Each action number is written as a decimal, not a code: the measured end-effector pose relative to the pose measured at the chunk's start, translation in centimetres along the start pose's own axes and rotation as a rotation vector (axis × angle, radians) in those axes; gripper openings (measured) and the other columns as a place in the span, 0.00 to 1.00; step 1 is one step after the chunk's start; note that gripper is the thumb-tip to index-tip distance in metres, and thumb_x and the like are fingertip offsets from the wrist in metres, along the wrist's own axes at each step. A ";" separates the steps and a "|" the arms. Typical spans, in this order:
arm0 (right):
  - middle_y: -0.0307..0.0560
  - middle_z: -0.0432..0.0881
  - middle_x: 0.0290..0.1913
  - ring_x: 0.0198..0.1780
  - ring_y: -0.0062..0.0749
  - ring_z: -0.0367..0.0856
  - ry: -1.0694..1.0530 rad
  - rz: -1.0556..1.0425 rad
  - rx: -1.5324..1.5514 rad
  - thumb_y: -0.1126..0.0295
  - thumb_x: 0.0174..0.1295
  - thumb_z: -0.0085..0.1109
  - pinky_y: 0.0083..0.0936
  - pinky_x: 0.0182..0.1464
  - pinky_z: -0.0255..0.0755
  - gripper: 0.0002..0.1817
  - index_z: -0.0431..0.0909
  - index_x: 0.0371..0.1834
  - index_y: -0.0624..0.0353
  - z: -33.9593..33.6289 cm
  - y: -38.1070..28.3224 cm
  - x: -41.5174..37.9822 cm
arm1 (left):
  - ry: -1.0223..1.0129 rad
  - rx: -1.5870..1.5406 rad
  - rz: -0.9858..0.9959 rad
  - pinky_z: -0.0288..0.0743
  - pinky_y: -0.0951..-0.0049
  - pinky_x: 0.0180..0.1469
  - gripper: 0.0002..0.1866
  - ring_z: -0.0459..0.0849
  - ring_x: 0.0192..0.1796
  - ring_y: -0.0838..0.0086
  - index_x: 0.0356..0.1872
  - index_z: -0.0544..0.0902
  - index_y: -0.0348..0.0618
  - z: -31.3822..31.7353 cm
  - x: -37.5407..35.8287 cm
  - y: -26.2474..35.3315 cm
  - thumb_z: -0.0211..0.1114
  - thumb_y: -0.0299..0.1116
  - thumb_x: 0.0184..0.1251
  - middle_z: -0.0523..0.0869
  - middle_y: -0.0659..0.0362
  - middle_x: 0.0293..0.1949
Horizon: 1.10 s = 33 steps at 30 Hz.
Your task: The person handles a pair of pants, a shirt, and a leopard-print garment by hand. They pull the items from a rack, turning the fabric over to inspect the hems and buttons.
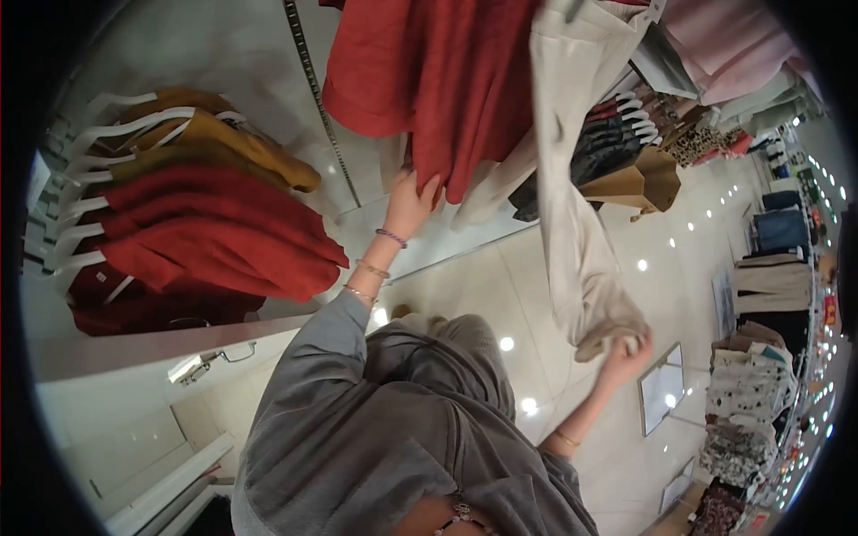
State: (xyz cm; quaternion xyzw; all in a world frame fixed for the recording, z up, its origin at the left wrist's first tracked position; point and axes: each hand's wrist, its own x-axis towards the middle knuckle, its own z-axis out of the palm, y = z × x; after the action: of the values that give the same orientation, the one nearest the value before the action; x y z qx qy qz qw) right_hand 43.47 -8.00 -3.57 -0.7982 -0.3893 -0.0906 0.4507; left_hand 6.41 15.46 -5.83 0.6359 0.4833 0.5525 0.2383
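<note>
My left hand [413,207] is closed on the lower edge of a red garment [447,80] that hangs at the top centre. Cream trousers [567,152] hang beside it on the right, and my right hand [627,359] grips the bottom of one leg, pulled out toward the lower right. Another pale leg hangs partly behind the red cloth. The fingertips of both hands are partly hidden by fabric.
Red tops [214,228] and mustard tops [192,129] hang on white hangers at the left. A brown paper bag [639,183] and dark clothes [594,143] are at the upper right. More clothing racks [751,384] line the far right beyond the tiled floor [483,295].
</note>
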 end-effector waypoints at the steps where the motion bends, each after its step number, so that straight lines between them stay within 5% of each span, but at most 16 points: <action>1: 0.52 0.67 0.59 0.57 0.40 0.68 -0.124 0.007 -0.098 0.70 0.58 0.59 0.32 0.49 0.71 0.26 0.66 0.60 0.59 1.7 -1.1 -1.6 | -0.030 -0.090 -0.044 0.74 0.64 0.41 0.13 0.79 0.35 0.51 0.37 0.80 0.34 0.9 -0.1 0.1 0.61 0.36 0.62 0.80 0.43 0.38; 2: 0.51 0.70 0.52 0.54 0.41 0.69 -0.225 -0.012 -0.037 0.70 0.55 0.62 0.32 0.48 0.71 0.26 0.67 0.57 0.61 3.3 -2.7 -3.2 | -0.138 -0.144 -0.122 0.74 0.63 0.42 0.13 0.79 0.36 0.48 0.37 0.80 0.34 1.3 -0.8 0.6 0.60 0.37 0.63 0.80 0.42 0.39; 3: 0.52 0.67 0.56 0.56 0.40 0.68 -0.451 0.040 0.078 0.70 0.55 0.63 0.33 0.50 0.70 0.26 0.67 0.57 0.61 4.2 -4.6 -4.7 | -0.245 -0.195 -0.199 0.74 0.62 0.42 0.14 0.79 0.37 0.46 0.38 0.80 0.33 1.5 -1.9 1.4 0.59 0.37 0.64 0.80 0.41 0.40; 5: 0.53 0.64 0.60 0.58 0.41 0.68 -0.877 -0.004 0.325 0.70 0.53 0.65 0.34 0.52 0.69 0.32 0.62 0.61 0.60 5.8 -9.8 -7.3 | -0.429 -0.106 0.008 0.72 0.60 0.47 0.13 0.79 0.42 0.48 0.40 0.80 0.37 0.6 -4.1 4.6 0.59 0.37 0.63 0.80 0.43 0.43; 6: 0.53 0.64 0.61 0.58 0.41 0.68 -1.046 -0.057 0.476 0.70 0.53 0.66 0.34 0.53 0.69 0.34 0.61 0.63 0.59 6.6 -13.4 -8.9 | -0.356 -0.057 0.303 0.69 0.58 0.52 0.12 0.77 0.48 0.50 0.42 0.80 0.39 -0.9 -5.7 7.9 0.59 0.35 0.62 0.80 0.45 0.44; 8: 0.52 0.63 0.61 0.58 0.43 0.69 -1.031 -0.293 0.517 0.70 0.51 0.67 0.33 0.53 0.68 0.38 0.57 0.65 0.57 8.0 -16.7 -9.5 | -0.680 -0.194 0.068 0.63 0.64 0.60 0.18 0.70 0.59 0.57 0.50 0.76 0.38 -3.3 -6.7 9.5 0.62 0.36 0.62 0.74 0.46 0.54; 10: 0.53 0.69 0.55 0.55 0.43 0.72 -1.069 -0.228 0.608 0.78 0.50 0.62 0.30 0.50 0.70 0.27 0.68 0.56 0.62 8.1 -19.0 -8.9 | -1.056 -0.463 -0.421 0.63 0.67 0.61 0.17 0.69 0.61 0.64 0.51 0.75 0.36 -5.8 -5.8 11.0 0.61 0.32 0.62 0.74 0.50 0.55; 12: 0.55 0.74 0.50 0.52 0.42 0.74 -1.110 -0.258 0.582 0.82 0.50 0.57 0.29 0.49 0.71 0.21 0.73 0.50 0.66 9.5 -18.6 -8.1 | -0.798 -0.610 -0.323 0.64 0.68 0.60 0.16 0.71 0.59 0.68 0.51 0.75 0.37 -7.5 -6.2 11.6 0.61 0.31 0.63 0.76 0.54 0.52; 13: 0.57 0.79 0.42 0.50 0.44 0.77 -1.175 0.007 0.723 0.88 0.47 0.47 0.30 0.51 0.72 0.17 0.77 0.42 0.67 9.3 -19.1 -7.8 | -0.668 -0.677 -0.273 0.64 0.69 0.60 0.15 0.72 0.59 0.70 0.51 0.75 0.38 -8.1 -6.4 11.6 0.60 0.30 0.63 0.78 0.56 0.50; 16: 0.58 0.80 0.41 0.51 0.49 0.77 -1.421 0.370 1.240 0.75 0.57 0.44 0.37 0.56 0.68 0.14 0.76 0.43 0.68 8.1 -20.8 -6.6 | -0.359 -0.589 -0.193 0.60 0.69 0.63 0.19 0.68 0.61 0.72 0.58 0.69 0.37 -8.8 -6.8 9.2 0.57 0.29 0.67 0.72 0.57 0.58; 18: 0.64 0.79 0.45 0.51 0.55 0.76 -1.558 0.704 2.002 0.58 0.68 0.30 0.48 0.58 0.65 0.27 0.73 0.49 0.71 7.9 -21.5 -7.0 | -0.456 -0.660 -0.364 0.60 0.69 0.63 0.22 0.68 0.60 0.72 0.63 0.64 0.40 -9.2 -7.1 8.7 0.49 0.39 0.73 0.70 0.57 0.59; 20: 0.66 0.78 0.38 0.46 0.57 0.77 -1.598 0.727 2.153 0.52 0.70 0.25 0.50 0.54 0.66 0.30 0.72 0.47 0.67 7.9 -21.9 -7.3 | -0.576 -0.709 -0.504 0.60 0.69 0.62 0.23 0.68 0.60 0.72 0.63 0.63 0.40 -9.1 -7.9 8.1 0.45 0.44 0.74 0.70 0.56 0.59; 21: 0.67 0.77 0.40 0.46 0.57 0.77 -1.643 0.794 2.017 0.51 0.70 0.24 0.50 0.53 0.67 0.30 0.71 0.50 0.67 7.7 -22.3 -7.4 | -0.623 -0.753 -0.571 0.61 0.71 0.60 0.28 0.70 0.58 0.72 0.63 0.62 0.41 -8.8 -8.4 8.6 0.39 0.52 0.74 0.72 0.55 0.56; 26: 0.72 0.74 0.49 0.49 0.58 0.76 -1.779 1.056 1.490 0.45 0.70 0.23 0.46 0.50 0.71 0.37 0.57 0.64 0.71 6.3 -25.1 -8.1 | -0.871 -2.227 -0.772 0.64 0.69 0.58 0.37 0.72 0.57 0.69 0.62 0.65 0.40 -6.3 -9.5 7.4 0.38 0.63 0.68 0.76 0.54 0.53; 28: 0.67 0.76 0.48 0.50 0.54 0.76 -1.941 0.748 1.411 0.45 0.69 0.28 0.41 0.53 0.70 0.36 0.62 0.60 0.73 6.2 -25.1 -8.2 | -0.514 -1.504 -1.066 0.64 0.68 0.58 0.37 0.72 0.58 0.68 0.62 0.66 0.39 -7.9 -8.3 8.6 0.40 0.63 0.68 0.76 0.54 0.54; 33: 0.58 0.80 0.45 0.49 0.41 0.79 -2.066 0.206 1.209 0.57 0.70 0.41 0.32 0.54 0.70 0.24 0.70 0.53 0.71 4.7 -23.4 -5.2 | -0.415 -1.767 -1.060 0.61 0.62 0.63 0.29 0.70 0.61 0.68 0.62 0.65 0.38 -6.6 -8.6 3.8 0.45 0.50 0.71 0.72 0.55 0.60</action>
State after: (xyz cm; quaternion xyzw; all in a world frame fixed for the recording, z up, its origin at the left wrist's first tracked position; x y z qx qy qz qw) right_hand 22.50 -0.27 6.38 -0.1807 -0.4807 0.8260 0.2325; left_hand 2.26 4.77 -4.87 0.0252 0.0745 0.4140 0.9069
